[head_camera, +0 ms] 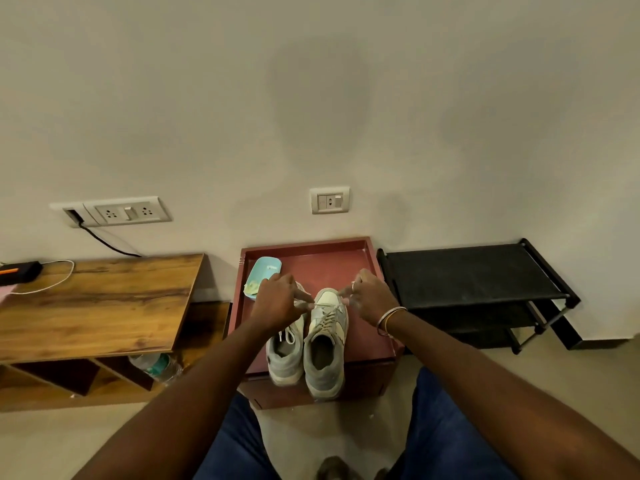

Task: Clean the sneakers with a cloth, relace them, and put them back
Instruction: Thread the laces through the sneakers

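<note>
the right sneaker (325, 344) stands beside the left sneaker (284, 356) on the maroon counter (329, 266), toe pointing away. the left hand (278, 301) and right hand (373, 297) each pinch an end of its lace (323, 305), the toe midway between them.

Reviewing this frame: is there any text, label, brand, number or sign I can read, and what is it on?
No text here is legible.
Label on the water bottle: teal band, print too blurred to read.
Sticker on the blue dish: too small to read.
The sneakers: no readable brand mark.
</note>
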